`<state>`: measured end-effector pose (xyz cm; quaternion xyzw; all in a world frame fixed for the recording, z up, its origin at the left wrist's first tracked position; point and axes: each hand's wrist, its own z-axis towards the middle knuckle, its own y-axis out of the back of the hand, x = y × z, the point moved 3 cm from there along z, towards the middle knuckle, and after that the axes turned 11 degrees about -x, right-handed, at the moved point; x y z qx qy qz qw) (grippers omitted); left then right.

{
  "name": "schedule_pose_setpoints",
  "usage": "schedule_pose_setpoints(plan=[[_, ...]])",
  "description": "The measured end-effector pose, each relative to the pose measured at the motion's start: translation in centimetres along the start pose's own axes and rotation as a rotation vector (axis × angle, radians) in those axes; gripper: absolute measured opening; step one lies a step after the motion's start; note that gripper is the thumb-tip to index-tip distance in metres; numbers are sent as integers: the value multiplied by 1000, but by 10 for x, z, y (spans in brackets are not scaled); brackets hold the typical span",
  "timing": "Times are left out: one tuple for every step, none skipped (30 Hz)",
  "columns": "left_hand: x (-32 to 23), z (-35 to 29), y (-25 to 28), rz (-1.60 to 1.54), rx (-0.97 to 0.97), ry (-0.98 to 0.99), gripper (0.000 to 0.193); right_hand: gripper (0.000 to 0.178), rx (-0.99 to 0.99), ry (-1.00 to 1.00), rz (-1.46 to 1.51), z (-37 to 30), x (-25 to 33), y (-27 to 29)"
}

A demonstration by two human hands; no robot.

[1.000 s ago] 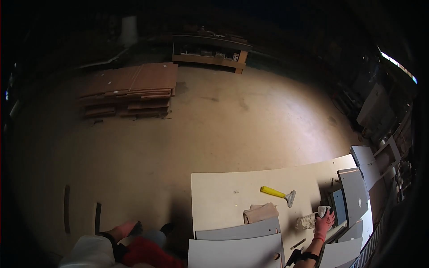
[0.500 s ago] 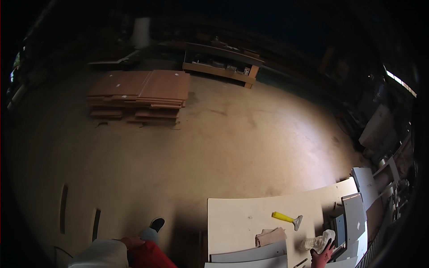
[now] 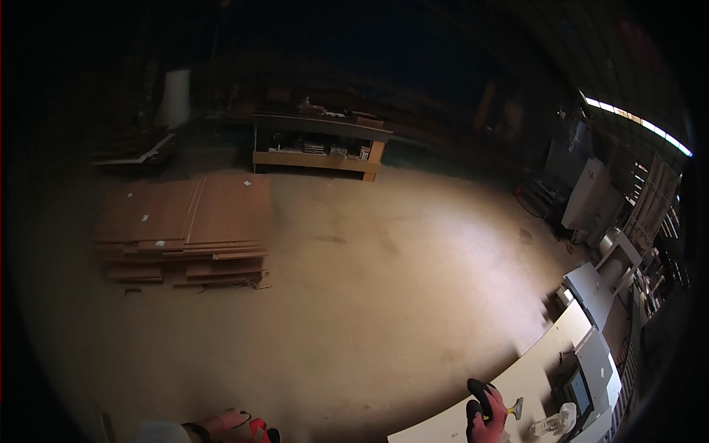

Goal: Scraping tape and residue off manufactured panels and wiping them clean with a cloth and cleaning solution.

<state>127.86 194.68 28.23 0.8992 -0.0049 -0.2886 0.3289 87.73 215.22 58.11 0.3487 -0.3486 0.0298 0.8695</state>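
My right hand [image 3: 486, 413], in a pink glove with black fingertips, is over the handle of a scraper [image 3: 516, 408] with a yellow handle. Its thumb and fingers are spread, and the hand hides most of the handle. A crumpled clear plastic bag [image 3: 555, 421] lies on the pale board [image 3: 428, 430] to the right of the scraper. My left hand [image 3: 225, 421] is low at the bottom edge, apart from the board, below a pale sleeve. A small red patch and a dark shape show beside it. Its fingers are too unclear to read.
Grey panels [image 3: 594, 358] and a blue-topped piece [image 3: 580, 391] line the board's right side. A stack of brown boards [image 3: 221, 210] stands on the floor at left. Beyond it is a low workbench [image 3: 317, 159] with items on its shelf. Machinery [image 3: 587, 193] stands at far right.
My right hand has left the plastic bag and come to the scraper. The view has swung upward and to the right, so less of the board shows. My left hand now sits lower in view.
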Motion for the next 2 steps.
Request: schedule_pose_setpoints(plan=[[-54, -14, 56, 34, -2, 13, 56, 55, -7, 174, 85, 23, 19, -22], [-96, -48, 111, -355, -353, 283, 55, 55, -11, 161, 109, 29, 25, -46]])
